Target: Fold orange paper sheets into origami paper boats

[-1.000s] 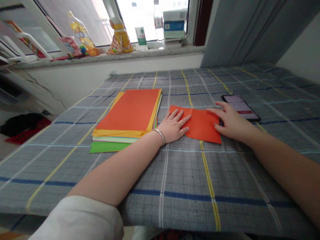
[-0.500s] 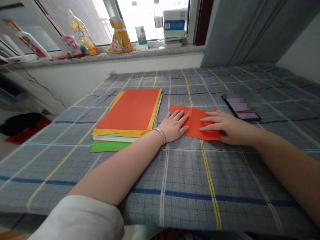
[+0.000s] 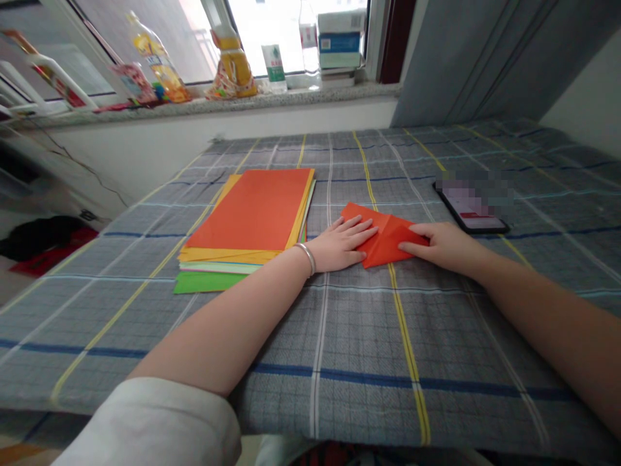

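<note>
The left hand (image 3: 339, 243) lies flat with fingers spread; the right hand (image 3: 444, 246) rests close beside it, fingers curled, both forearms stretched forward.
</note>
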A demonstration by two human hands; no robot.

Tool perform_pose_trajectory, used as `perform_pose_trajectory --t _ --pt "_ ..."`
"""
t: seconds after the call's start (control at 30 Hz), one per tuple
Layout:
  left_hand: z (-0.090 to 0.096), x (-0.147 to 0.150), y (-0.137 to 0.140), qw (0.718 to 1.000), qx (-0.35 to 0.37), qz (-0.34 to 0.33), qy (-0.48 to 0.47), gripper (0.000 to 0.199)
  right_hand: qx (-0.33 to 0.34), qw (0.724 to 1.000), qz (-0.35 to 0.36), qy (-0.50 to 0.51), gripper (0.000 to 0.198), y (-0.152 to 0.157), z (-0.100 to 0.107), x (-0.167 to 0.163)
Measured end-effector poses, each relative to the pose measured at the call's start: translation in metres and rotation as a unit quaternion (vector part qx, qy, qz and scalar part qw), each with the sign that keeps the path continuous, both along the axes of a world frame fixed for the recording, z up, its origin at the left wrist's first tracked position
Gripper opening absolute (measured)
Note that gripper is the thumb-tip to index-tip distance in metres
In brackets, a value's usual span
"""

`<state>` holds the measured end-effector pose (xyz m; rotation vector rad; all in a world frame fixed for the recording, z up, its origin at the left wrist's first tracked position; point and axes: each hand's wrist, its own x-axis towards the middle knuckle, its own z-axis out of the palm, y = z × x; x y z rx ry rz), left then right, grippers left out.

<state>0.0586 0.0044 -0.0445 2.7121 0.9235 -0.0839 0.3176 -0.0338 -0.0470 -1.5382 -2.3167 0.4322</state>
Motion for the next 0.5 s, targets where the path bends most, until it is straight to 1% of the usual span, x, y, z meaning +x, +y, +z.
perform_pose_trajectory --t 0.1,0.23,0.3,0.4,0.5 --pt "0.001 -0.002 0.005 0.999 -0.030 -0.019 0.013 0.071 0.007 1.000 -0.022 0.001 0.029 0.001 -0.003 -0.004" --pt "0.002 -0.003 0.007 0.999 -0.031 -0.020 0.017 0.078 0.029 0.999 -0.045 -0.009 0.028 0.000 -0.007 -0.008" --pt "0.003 -0.002 0.007 0.999 -0.035 -0.017 0.014 0.077 0.042 0.997 -0.057 -0.016 0.027 0.000 -0.009 -0.010" --pt "0.004 -0.002 0.005 0.998 -0.055 -0.010 0.009 0.069 0.066 0.995 -0.070 -0.029 0.027 0.002 -0.013 -0.011" --pt "0.003 -0.002 0.004 0.999 -0.051 -0.002 -0.003 0.071 0.087 0.993 -0.071 -0.029 0.028 0.003 -0.016 -0.012"
